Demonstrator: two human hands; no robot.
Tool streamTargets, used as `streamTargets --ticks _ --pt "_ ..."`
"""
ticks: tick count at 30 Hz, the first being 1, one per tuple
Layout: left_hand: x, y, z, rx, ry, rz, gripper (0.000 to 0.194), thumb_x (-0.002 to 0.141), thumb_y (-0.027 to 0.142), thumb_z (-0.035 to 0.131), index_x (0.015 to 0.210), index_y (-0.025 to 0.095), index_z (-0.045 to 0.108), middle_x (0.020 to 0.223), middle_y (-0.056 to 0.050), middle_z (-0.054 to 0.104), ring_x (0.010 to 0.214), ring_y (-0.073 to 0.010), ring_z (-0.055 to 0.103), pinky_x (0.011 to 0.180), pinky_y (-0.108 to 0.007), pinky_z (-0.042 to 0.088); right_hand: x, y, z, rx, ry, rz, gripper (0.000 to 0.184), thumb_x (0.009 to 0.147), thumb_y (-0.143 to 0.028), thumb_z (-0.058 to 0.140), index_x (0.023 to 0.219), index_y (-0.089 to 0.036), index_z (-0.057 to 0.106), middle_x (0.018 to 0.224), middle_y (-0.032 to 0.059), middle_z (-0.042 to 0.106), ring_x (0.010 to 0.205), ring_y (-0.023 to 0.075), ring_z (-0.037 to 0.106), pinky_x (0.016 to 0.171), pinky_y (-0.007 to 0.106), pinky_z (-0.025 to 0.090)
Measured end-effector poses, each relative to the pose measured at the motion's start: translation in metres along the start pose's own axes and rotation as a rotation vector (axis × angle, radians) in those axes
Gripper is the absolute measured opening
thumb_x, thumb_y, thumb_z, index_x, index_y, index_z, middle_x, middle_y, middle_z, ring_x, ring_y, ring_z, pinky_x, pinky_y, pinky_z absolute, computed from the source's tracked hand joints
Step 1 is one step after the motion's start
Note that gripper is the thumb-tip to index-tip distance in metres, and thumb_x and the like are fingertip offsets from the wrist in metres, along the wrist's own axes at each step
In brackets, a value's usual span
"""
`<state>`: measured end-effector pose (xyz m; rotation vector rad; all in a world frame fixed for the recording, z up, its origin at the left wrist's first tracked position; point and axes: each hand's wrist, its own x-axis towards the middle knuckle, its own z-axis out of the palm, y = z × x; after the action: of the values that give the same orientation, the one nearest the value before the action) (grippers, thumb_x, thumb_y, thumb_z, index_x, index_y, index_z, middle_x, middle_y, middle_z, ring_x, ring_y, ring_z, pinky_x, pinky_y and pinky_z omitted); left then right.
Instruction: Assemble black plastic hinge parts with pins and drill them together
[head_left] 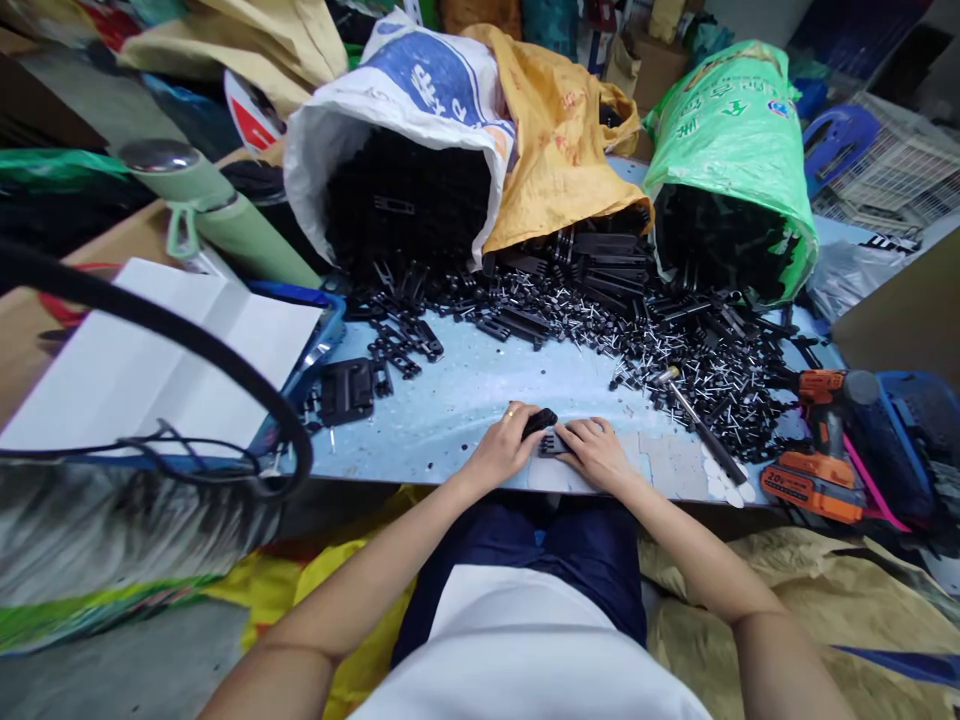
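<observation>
**Both hands closing on a small black part at the near edge of the bench**

We are looking down on a pale blue table (465,400), scuffed and speckled, sitting in a crowded store-like space. Three sacks are lying open across the top of the frame: a white sack (420,90), a yellow sack (559,140) and a green sack (739,130), all spilling black plastic parts (600,290) mixed with small rivets toward centre right. At left, a folded white sheet (157,350) is lying in a blue tray, with a green flask (217,215) above it. At right, an orange cordless drill (825,440) is resting on its side, and a slim metal tool (694,415) is lying diagonally beside the pile.

The black part (547,435) is sitting at lower centre, on the table's near edge, between the two hands. Its long axis is running roughly left to right; which way it faces we cannot tell, as fingers are covering most of it.

The left hand (506,445) is curling its fingers over the part's upper left end, thumb tucked. The right hand (596,450) is pressing down on the right end, fingers bent and close together. Both are grasping the same piece.
</observation>
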<state>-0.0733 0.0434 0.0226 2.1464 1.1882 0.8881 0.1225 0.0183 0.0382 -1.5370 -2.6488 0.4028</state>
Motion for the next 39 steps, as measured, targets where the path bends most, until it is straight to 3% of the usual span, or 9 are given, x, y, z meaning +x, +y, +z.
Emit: streamTargets --ticks 4,7,10,19,23,26,31,34,39 --pt "-0.003 0.014 -0.003 -0.089 0.051 -0.11 0.029 0.088 0.033 0.039 0.108 0.019 0.055 0.095 -0.007 0.061 0.088 -0.0185 0.06 0.079 -0.032 0.049 0.009 0.007 0.001 0.556 0.111 0.187 0.046 0.091 -0.042 0.035 0.131 -0.02 0.043 0.097 0.0104 0.059 0.086 0.0184 0.059 0.078 0.035 0.048" --pt "-0.001 0.023 0.002 -0.241 0.034 -0.163 0.035 0.09 0.034 0.035 0.112 0.018 0.058 0.08 -0.003 0.06 0.063 -0.0123 0.057 0.067 -0.028 0.049 0.013 0.005 -0.002 1.105 0.106 0.348 0.056 0.089 -0.05 0.033 0.137 -0.021 0.034 0.079 0.0029 0.058 0.061 0.0119 0.058 0.059 0.027 0.051" --pt "0.002 0.029 0.008 -0.336 0.07 -0.194 0.036 0.088 0.036 0.041 0.112 0.016 0.059 0.073 -0.001 0.055 0.052 -0.009 0.051 0.056 -0.024 0.047 0.014 -0.004 -0.004 1.379 0.145 0.377 0.064 0.081 -0.056 0.044 0.135 -0.023 0.037 0.076 -0.0002 0.056 0.055 0.009 0.055 0.052 0.023 0.05" --pt "-0.002 0.045 0.012 -0.138 0.19 -0.09 0.034 0.088 0.033 0.041 0.114 0.02 0.06 0.081 -0.004 0.057 0.072 -0.0128 0.055 0.066 -0.024 0.047 0.007 0.006 -0.023 0.921 0.261 0.102 0.052 0.078 -0.047 0.055 0.125 -0.024 0.052 0.101 0.0056 0.06 0.065 0.0109 0.055 0.064 0.026 0.05" --pt "0.016 0.046 0.005 -0.07 0.408 -0.135 0.035 0.09 0.033 0.039 0.114 0.019 0.059 0.081 -0.004 0.055 0.075 -0.013 0.056 0.069 -0.024 0.046 0.001 -0.013 -0.009 0.767 0.175 -0.075 0.048 0.083 -0.05 0.047 0.124 -0.025 0.054 0.091 0.005 0.061 0.075 0.0143 0.058 0.074 0.029 0.049" --pt "0.03 0.045 -0.012 -0.072 0.517 -0.096 0.034 0.09 0.032 0.04 0.114 0.018 0.059 0.083 -0.004 0.055 0.077 -0.0122 0.056 0.073 -0.024 0.046 0.0 -0.024 0.002 0.807 0.188 0.001 0.051 0.085 -0.055 0.039 0.121 -0.023 0.056 0.085 0.0049 0.059 0.074 0.0142 0.057 0.075 0.03 0.049" --pt "0.021 0.051 -0.016 -0.138 0.385 0.037 0.031 0.088 0.029 0.044 0.111 0.017 0.061 0.081 -0.003 0.059 0.074 -0.0115 0.056 0.068 -0.023 0.047 0.009 -0.016 -0.01 1.217 0.298 0.329 0.064 0.087 -0.057 0.031 0.137 -0.018 0.036 0.063 -0.0008 0.053 0.051 0.0106 0.053 0.052 0.026 0.05" --pt "0.013 0.055 -0.005 -0.161 0.306 0.025 0.03 0.087 0.029 0.045 0.109 0.017 0.062 0.077 -0.003 0.059 0.07 -0.0113 0.056 0.064 -0.022 0.047 0.013 -0.011 -0.02 1.255 0.317 0.279 0.066 0.083 -0.057 0.041 0.137 -0.021 0.036 0.065 -0.0021 0.054 0.049 0.0089 0.052 0.05 0.024 0.05" --pt "0.011 0.052 -0.007 -0.132 0.239 0.062 0.03 0.087 0.029 0.045 0.11 0.019 0.062 0.078 -0.003 0.058 0.069 -0.0111 0.056 0.064 -0.022 0.047 0.012 0.005 -0.031 0.859 0.399 -0.015 0.052 0.079 -0.048 0.054 0.124 -0.023 0.052 0.087 0.0031 0.058 0.062 0.0096 0.054 0.059 0.025 0.05"
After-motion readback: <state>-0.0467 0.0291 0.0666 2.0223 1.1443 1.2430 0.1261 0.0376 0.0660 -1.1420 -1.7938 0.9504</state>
